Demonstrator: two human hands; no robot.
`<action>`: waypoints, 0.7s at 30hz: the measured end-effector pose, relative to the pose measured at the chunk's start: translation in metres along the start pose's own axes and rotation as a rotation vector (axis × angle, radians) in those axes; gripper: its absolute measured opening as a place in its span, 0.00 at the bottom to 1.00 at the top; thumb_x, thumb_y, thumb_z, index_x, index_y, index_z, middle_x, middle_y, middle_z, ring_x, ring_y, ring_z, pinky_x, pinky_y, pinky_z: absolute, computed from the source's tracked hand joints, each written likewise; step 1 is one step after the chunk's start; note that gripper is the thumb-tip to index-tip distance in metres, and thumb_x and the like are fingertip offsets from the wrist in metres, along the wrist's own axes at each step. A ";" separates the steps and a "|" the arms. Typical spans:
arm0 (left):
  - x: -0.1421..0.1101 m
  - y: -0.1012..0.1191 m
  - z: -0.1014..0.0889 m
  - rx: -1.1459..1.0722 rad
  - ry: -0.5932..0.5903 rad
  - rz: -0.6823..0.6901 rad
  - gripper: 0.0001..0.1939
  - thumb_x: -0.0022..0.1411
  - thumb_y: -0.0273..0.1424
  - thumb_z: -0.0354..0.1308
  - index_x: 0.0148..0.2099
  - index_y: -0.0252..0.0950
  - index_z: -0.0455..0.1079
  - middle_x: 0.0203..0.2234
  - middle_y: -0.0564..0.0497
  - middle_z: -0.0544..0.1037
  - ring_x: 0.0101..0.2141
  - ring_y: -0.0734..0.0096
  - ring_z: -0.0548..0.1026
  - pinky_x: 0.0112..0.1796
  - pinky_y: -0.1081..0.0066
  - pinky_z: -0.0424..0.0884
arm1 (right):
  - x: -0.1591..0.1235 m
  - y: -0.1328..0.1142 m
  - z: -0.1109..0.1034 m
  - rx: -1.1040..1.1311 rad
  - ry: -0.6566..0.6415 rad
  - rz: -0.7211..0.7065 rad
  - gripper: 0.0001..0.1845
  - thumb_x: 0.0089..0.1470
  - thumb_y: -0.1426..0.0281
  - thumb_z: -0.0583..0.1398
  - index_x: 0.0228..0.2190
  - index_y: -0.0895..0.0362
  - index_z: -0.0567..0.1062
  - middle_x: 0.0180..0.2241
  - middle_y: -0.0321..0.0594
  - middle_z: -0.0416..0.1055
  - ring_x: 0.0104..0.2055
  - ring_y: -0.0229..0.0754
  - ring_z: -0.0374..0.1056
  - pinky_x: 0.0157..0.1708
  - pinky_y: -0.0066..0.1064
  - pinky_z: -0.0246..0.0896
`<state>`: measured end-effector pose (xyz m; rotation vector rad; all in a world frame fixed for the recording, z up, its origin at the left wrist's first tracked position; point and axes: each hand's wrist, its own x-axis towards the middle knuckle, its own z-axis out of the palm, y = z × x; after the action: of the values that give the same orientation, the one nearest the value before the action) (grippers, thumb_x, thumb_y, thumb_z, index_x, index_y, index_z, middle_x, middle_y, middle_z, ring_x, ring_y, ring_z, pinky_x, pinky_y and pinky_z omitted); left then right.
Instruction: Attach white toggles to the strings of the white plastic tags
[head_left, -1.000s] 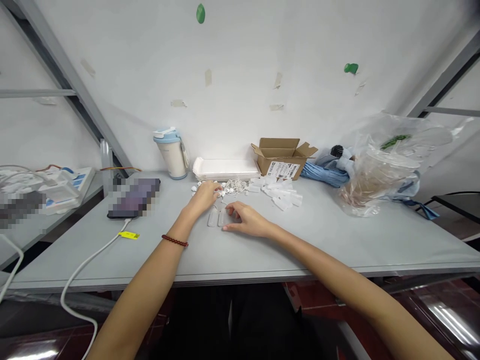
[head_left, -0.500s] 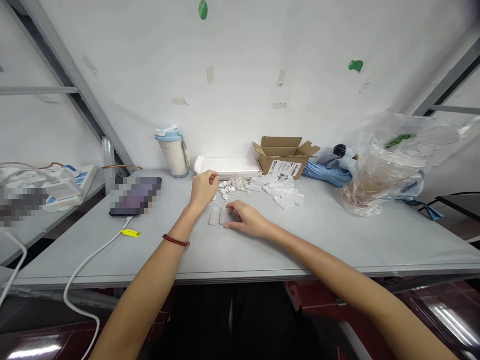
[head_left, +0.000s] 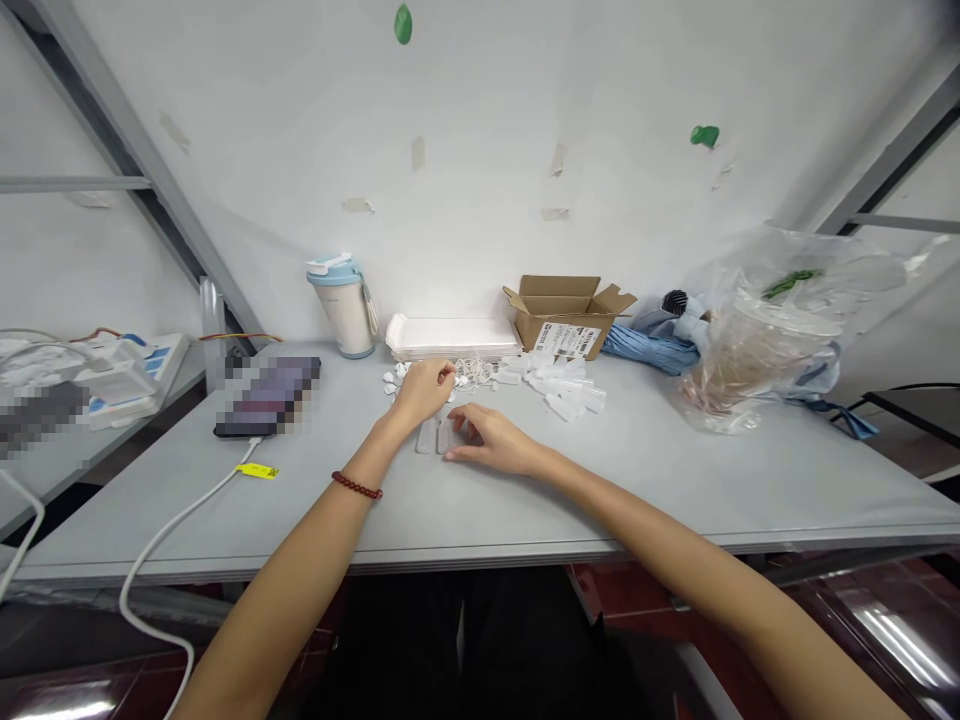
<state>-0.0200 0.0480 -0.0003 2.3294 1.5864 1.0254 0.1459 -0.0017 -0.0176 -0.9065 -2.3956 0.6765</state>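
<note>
My left hand (head_left: 424, 392) hovers low at the near edge of a scatter of small white pieces (head_left: 466, 377) with thin strings. Its fingertips are pinched together on what looks like one small white piece. A red bead bracelet (head_left: 357, 486) is on that wrist. My right hand (head_left: 491, 440) lies flat on the grey table (head_left: 525, 500). Its fingertips touch two clear plastic capsules (head_left: 433, 437) lying side by side between my hands.
A pile of clear tubes (head_left: 564, 386) lies right of the white pieces. Behind stand a stack of white trays (head_left: 450, 337), an open cardboard box (head_left: 566, 315), a blue-lidded cup (head_left: 345, 305), a phone (head_left: 266, 395) on a white cable, blue cloth (head_left: 651, 340) and a plastic bag (head_left: 765, 345).
My left hand rose from the white pieces with pinched fingers, then came back down toward the capsules. My right hand stayed put.
</note>
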 end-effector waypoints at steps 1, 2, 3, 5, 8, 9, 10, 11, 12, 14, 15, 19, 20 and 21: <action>0.000 0.001 0.001 0.016 -0.039 0.021 0.13 0.56 0.26 0.48 0.37 0.33 0.75 0.32 0.48 0.79 0.33 0.65 0.74 0.37 0.67 0.69 | 0.001 0.002 -0.005 0.003 0.007 0.002 0.24 0.49 0.62 0.63 0.45 0.61 0.66 0.39 0.44 0.70 0.35 0.39 0.65 0.36 0.32 0.61; 0.001 0.001 0.002 0.036 -0.080 0.050 0.14 0.57 0.26 0.47 0.38 0.33 0.75 0.33 0.48 0.79 0.35 0.64 0.74 0.39 0.66 0.69 | 0.001 0.004 -0.011 -0.007 0.020 0.012 0.23 0.50 0.62 0.63 0.44 0.61 0.67 0.39 0.43 0.70 0.35 0.38 0.66 0.36 0.31 0.61; 0.002 0.001 0.003 0.059 -0.120 0.085 0.15 0.57 0.26 0.47 0.39 0.34 0.75 0.35 0.48 0.79 0.37 0.63 0.73 0.41 0.65 0.69 | 0.001 0.007 -0.019 -0.037 0.040 0.031 0.20 0.51 0.63 0.62 0.44 0.60 0.67 0.39 0.43 0.71 0.34 0.38 0.66 0.37 0.31 0.61; 0.007 0.001 0.007 0.111 -0.191 0.154 0.16 0.58 0.25 0.45 0.40 0.33 0.75 0.37 0.47 0.79 0.41 0.61 0.72 0.44 0.64 0.68 | 0.001 0.017 -0.038 -0.174 0.095 0.107 0.15 0.53 0.67 0.60 0.42 0.61 0.68 0.38 0.43 0.71 0.34 0.39 0.66 0.37 0.31 0.60; 0.018 0.002 0.015 0.187 -0.260 0.203 0.19 0.57 0.21 0.43 0.42 0.33 0.75 0.40 0.47 0.78 0.46 0.61 0.70 0.48 0.65 0.66 | -0.003 0.036 -0.065 -0.499 0.188 0.251 0.11 0.54 0.74 0.58 0.42 0.61 0.70 0.42 0.48 0.70 0.43 0.45 0.65 0.40 0.33 0.58; 0.022 0.003 0.017 0.216 -0.279 0.211 0.20 0.57 0.20 0.43 0.42 0.33 0.75 0.42 0.47 0.77 0.47 0.61 0.69 0.48 0.65 0.66 | -0.005 0.043 -0.072 -0.585 0.208 0.290 0.12 0.54 0.75 0.57 0.42 0.61 0.70 0.43 0.49 0.69 0.45 0.47 0.64 0.41 0.34 0.58; 0.025 0.005 0.019 0.245 -0.296 0.223 0.20 0.57 0.20 0.43 0.42 0.34 0.75 0.44 0.47 0.77 0.48 0.61 0.68 0.49 0.65 0.66 | -0.006 0.049 -0.077 -0.651 0.220 0.322 0.12 0.55 0.75 0.57 0.43 0.61 0.70 0.44 0.50 0.69 0.47 0.48 0.63 0.43 0.35 0.57; 0.027 0.006 0.021 0.275 -0.312 0.237 0.20 0.57 0.20 0.43 0.42 0.34 0.75 0.46 0.48 0.75 0.49 0.61 0.67 0.49 0.65 0.65 | -0.007 0.053 -0.080 -0.703 0.223 0.349 0.12 0.55 0.75 0.57 0.43 0.62 0.70 0.45 0.51 0.68 0.49 0.50 0.62 0.44 0.36 0.57; 0.028 0.008 0.023 0.305 -0.326 0.254 0.20 0.56 0.20 0.43 0.42 0.34 0.75 0.48 0.49 0.74 0.50 0.60 0.66 0.49 0.64 0.65 | -0.008 0.057 -0.082 -0.741 0.217 0.365 0.13 0.55 0.74 0.56 0.44 0.62 0.70 0.45 0.51 0.68 0.50 0.50 0.61 0.45 0.36 0.56; 0.028 0.011 0.025 0.356 -0.348 0.284 0.19 0.57 0.20 0.44 0.41 0.34 0.75 0.52 0.49 0.71 0.51 0.58 0.65 0.49 0.62 0.65 | -0.008 0.061 -0.080 -0.784 0.182 0.366 0.14 0.56 0.74 0.55 0.46 0.61 0.70 0.46 0.51 0.67 0.50 0.51 0.59 0.46 0.37 0.55; 0.027 0.012 0.026 0.373 -0.355 0.295 0.19 0.57 0.20 0.44 0.41 0.34 0.75 0.52 0.49 0.71 0.50 0.58 0.65 0.49 0.61 0.65 | -0.007 0.062 -0.077 -0.795 0.158 0.354 0.15 0.57 0.73 0.55 0.46 0.61 0.69 0.47 0.51 0.67 0.50 0.51 0.59 0.46 0.38 0.55; 0.021 0.013 0.028 0.384 -0.330 0.318 0.19 0.56 0.19 0.44 0.43 0.33 0.74 0.46 0.44 0.75 0.46 0.58 0.67 0.47 0.61 0.66 | 0.000 0.056 -0.061 -0.836 0.083 0.282 0.16 0.58 0.74 0.53 0.47 0.60 0.69 0.49 0.51 0.66 0.50 0.52 0.57 0.46 0.39 0.53; 0.020 0.012 0.028 0.377 -0.307 0.323 0.20 0.56 0.18 0.44 0.44 0.32 0.74 0.45 0.43 0.75 0.46 0.58 0.67 0.47 0.61 0.66 | 0.002 0.054 -0.057 -0.849 0.076 0.262 0.15 0.58 0.74 0.52 0.47 0.60 0.69 0.49 0.51 0.66 0.50 0.52 0.57 0.45 0.40 0.53; 0.019 0.011 0.028 0.368 -0.276 0.326 0.20 0.56 0.18 0.44 0.45 0.32 0.73 0.45 0.42 0.75 0.46 0.58 0.67 0.47 0.61 0.66 | 0.003 0.053 -0.054 -0.858 0.072 0.242 0.15 0.58 0.75 0.51 0.47 0.60 0.69 0.49 0.52 0.66 0.50 0.53 0.57 0.45 0.40 0.52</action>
<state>0.0095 0.0668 -0.0071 2.8931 1.4150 0.4483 0.2003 0.0499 -0.0072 -1.5267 -2.5259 -0.3692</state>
